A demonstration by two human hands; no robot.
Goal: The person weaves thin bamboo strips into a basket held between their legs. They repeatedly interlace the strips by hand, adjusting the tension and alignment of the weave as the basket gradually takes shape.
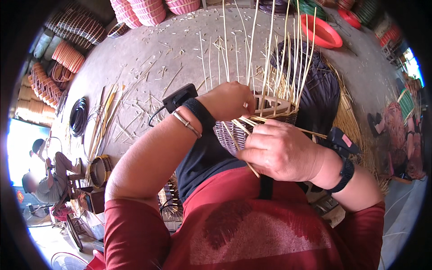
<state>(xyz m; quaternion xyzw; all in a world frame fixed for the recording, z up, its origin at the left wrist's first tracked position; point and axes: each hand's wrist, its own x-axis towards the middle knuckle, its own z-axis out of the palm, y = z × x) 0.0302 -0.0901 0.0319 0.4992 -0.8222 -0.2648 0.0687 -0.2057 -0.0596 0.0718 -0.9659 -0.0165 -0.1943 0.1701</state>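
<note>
Half-woven purple-and-cream wicker basket [252, 123], held up over the lap at the middle of the scene, near side woven tight, pale upright cane stakes [270, 49] fanning off its rim toward the far floor. Left hand [227, 100] curled over the rim, grip pressed together and pinching a stake near the top edge. Right hand [281, 150] cupped against the near wall, grip closed around a bundle of thin flat cream weaving strips [245, 128] crossing under the fingers. Likely trouble, as a judgement only: thin dry cane kinking or snapping if bent too sharply round a stake, or a loose strip slipping out from the pinch and slackening the row. Weave ribbed and matte, stakes smooth and springy. Grey concrete floor [180, 49] littered with cane offcuts; round red plastic basin [321, 31] far right; coil of black cord [78, 117] left; stacked striped finished baskets [144, 11] far.
</note>
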